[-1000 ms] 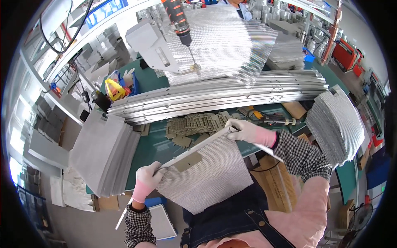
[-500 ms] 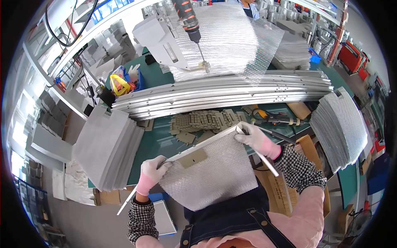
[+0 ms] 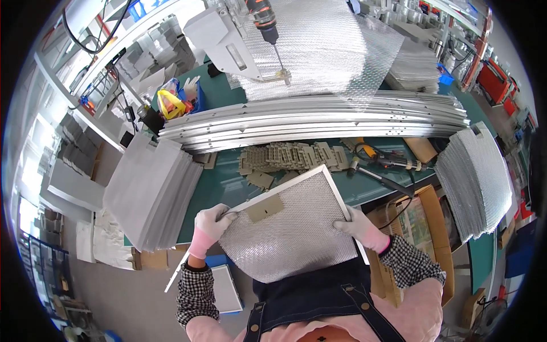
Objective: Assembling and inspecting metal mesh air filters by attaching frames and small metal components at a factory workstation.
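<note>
Across the green workbench (image 3: 213, 191), long metal strips (image 3: 319, 122) are stacked. At its near edge, before the dark apron (image 3: 310, 296), a mesh panel (image 3: 290, 239) is held aslant. Its upper-left corner is pinched firmly by the gloved left hand (image 3: 211, 226); its right side is clasped by the gloved right hand (image 3: 363, 229). By its top edge, a khaki plate (image 3: 262, 208) is seen.

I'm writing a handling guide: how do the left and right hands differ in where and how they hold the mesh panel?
The left hand holds the mesh panel by its upper left corner; the right hand holds its right edge, partway down. The left hand points rightward; the right hand points leftward. Both wear white gloves with pink cuffs.
</note>
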### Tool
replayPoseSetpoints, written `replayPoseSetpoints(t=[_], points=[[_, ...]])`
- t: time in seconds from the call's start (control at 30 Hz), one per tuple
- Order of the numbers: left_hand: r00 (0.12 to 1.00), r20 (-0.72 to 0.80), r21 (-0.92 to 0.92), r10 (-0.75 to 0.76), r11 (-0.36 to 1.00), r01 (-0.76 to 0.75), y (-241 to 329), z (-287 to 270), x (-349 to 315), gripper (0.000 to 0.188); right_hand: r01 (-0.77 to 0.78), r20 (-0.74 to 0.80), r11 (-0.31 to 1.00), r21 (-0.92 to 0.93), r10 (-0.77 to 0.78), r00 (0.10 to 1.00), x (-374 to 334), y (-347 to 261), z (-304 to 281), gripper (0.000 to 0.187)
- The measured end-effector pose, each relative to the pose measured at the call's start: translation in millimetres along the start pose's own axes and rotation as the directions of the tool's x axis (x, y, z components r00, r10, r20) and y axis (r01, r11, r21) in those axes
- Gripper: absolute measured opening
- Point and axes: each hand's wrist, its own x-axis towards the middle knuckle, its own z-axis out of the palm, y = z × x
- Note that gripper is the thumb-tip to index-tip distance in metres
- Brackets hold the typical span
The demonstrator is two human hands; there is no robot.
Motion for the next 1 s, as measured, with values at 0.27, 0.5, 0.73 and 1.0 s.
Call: replayPoseSetpoints(t=[0.27, 0.5, 0.73, 1.0], points=[[0.986, 0.159, -0.403, -0.056, 0.908, 0.117, -14, -30, -3, 0.022, -0.029, -0.314, 0.998, -0.063, 0.008, 0.949, -26, 59, -24, 0.034], [0.932, 0.072, -0.803, -0.356, 0.533, 0.266, -12, 18, -12, 0.042, 0.151, -0.402, 0.983, 0.104, -0.097, 0.911, -14, 69, -29, 0.027], [0.919, 0.06, -0.773, -0.39, 0.565, 0.29, 16, 68, -49, 0.027, 0.276, -0.497, 0.937, 0.213, -0.139, 0.857, -29, 69, -38, 0.038], [0.919, 0.094, -0.671, -0.383, 0.657, 0.343, 2, 122, -112, 0.033, 0.238, -0.606, 0.948, 0.214, -0.062, 0.793, -62, 91, -42, 0.044]])
